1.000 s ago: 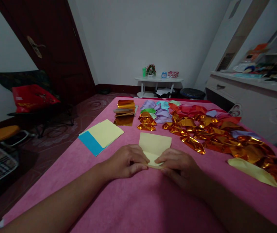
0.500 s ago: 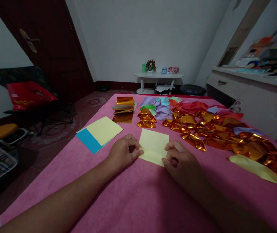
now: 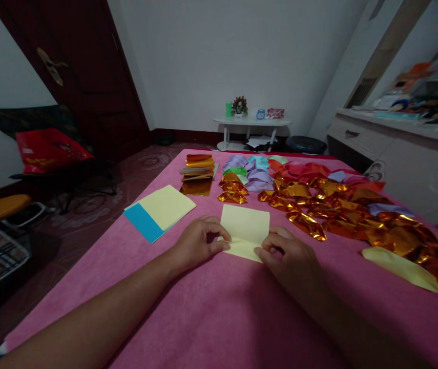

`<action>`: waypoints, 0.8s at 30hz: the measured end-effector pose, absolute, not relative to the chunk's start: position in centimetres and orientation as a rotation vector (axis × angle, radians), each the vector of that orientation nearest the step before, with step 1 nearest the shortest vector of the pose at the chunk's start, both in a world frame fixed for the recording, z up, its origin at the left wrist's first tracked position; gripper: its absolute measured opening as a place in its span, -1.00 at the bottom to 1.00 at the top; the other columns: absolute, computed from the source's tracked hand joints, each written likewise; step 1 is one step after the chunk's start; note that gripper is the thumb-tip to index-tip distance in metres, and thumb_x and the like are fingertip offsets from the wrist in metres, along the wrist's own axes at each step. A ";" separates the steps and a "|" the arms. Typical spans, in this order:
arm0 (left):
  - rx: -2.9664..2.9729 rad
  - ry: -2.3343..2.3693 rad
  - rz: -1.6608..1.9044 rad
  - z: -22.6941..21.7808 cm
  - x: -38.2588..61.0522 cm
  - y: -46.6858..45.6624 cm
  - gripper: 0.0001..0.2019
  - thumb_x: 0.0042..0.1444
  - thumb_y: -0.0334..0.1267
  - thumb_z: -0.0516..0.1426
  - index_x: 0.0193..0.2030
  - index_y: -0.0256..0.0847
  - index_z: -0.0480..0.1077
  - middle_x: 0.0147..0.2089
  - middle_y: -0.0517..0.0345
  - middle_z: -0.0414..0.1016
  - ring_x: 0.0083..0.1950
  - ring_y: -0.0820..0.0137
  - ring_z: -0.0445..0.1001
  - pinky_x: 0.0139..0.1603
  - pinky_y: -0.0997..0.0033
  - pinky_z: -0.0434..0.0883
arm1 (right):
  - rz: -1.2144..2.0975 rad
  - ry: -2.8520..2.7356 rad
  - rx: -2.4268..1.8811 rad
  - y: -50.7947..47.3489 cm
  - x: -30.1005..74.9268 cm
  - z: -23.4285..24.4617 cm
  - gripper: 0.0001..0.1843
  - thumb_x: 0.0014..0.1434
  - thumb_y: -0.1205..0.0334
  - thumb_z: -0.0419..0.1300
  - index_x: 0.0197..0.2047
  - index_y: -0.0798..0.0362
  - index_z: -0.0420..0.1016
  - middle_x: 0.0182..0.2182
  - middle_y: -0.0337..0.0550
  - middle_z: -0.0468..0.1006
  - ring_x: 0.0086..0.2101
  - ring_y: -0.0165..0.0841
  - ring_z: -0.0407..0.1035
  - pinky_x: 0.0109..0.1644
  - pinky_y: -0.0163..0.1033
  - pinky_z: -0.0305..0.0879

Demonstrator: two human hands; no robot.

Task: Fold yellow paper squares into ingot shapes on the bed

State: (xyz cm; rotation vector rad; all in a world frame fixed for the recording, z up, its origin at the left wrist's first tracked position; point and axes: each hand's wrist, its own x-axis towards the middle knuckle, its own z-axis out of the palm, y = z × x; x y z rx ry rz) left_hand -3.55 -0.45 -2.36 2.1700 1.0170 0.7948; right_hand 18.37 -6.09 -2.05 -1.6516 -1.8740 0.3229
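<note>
A pale yellow sheet of paper point(image 3: 245, 223) with a crosswise crease stands partly raised above the pink cloth. My left hand point(image 3: 202, 239) pinches its left edge near the crease, thumb below and fingers above. At the opposite edge, my right hand point(image 3: 286, 252) grips the paper between thumb and curled fingers. Left of my hands lies a stack of yellow sheets point(image 3: 170, 205) with a blue sheet point(image 3: 144, 220) showing from beneath. A folded yellow paper piece point(image 3: 401, 269) rests at the right.
Shiny gold folded papers point(image 3: 341, 210) spread across the table's right side, with purple folded papers point(image 3: 259, 180) and red ones point(image 3: 305, 170) behind. A stack of gold foil sheets point(image 3: 197, 177) sits farther back. A pink cloth point(image 3: 203, 318) covers the table.
My left fingers have shifted slightly inward along the crease, and the paper bends more there. My right hand keeps its hold. The whole view has shifted a little.
</note>
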 end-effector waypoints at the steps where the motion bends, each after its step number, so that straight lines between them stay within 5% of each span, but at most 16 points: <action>1: 2.102 1.019 0.819 -2.3 -3.5 -0.6 -0.92 -0.01 -0.28 0.24 -0.38 -0.24 0.53 -0.41 0.14 0.44 -0.32 0.41 0.38 -0.26 0.42 0.31 | 0.393 -1.818 -1.625 -6.0 18.4 -2.1 -0.77 0.00 0.24 0.22 -0.61 0.03 0.30 -0.50 -0.27 0.40 -0.54 -0.43 0.25 -0.47 -0.31 0.12; 4: 1.841 1.066 0.960 -2.4 -3.1 -0.8 -0.89 0.00 -0.27 0.22 -0.41 -0.28 0.50 -0.43 0.14 0.44 -0.41 0.46 0.36 -0.38 0.50 0.29 | 0.607 -1.586 -1.465 -5.5 18.4 -2.5 -0.80 0.01 0.18 0.23 -0.56 0.03 0.35 -0.57 -0.29 0.35 -0.58 -0.45 0.19 -0.54 -0.33 0.09; 9: 1.613 1.061 1.181 -2.4 -2.4 -1.1 -0.89 -0.05 -0.27 0.25 -0.44 -0.28 0.47 -0.43 0.17 0.46 -0.43 0.50 0.35 -0.43 0.55 0.28 | 0.898 -1.413 -1.214 -4.7 18.4 -2.4 -0.83 0.01 0.12 0.25 -0.38 0.05 0.51 -0.41 -0.20 0.48 -0.44 -0.37 0.34 -0.44 -0.32 0.26; 13: 1.534 1.031 1.170 -1.9 -2.0 -1.4 -0.83 -0.01 -0.21 0.24 -0.45 -0.30 0.46 -0.46 0.18 0.46 -0.45 0.51 0.35 -0.43 0.56 0.28 | 0.861 -1.441 -1.168 -4.8 18.6 -2.1 -0.81 0.04 0.12 0.25 -0.49 0.05 0.52 -0.42 -0.16 0.50 -0.33 -0.30 0.40 -0.27 -0.26 0.34; 24: 1.439 1.026 1.076 -1.5 -1.8 -1.8 -0.75 -0.02 -0.14 0.24 -0.49 -0.33 0.50 -0.55 0.16 0.43 -0.50 0.51 0.33 -0.48 0.55 0.24 | 0.786 -1.421 -1.145 -5.0 18.5 -1.5 -0.73 0.12 0.10 0.18 -0.53 0.06 0.48 -0.33 -0.11 0.47 -0.29 -0.30 0.37 -0.29 -0.29 0.34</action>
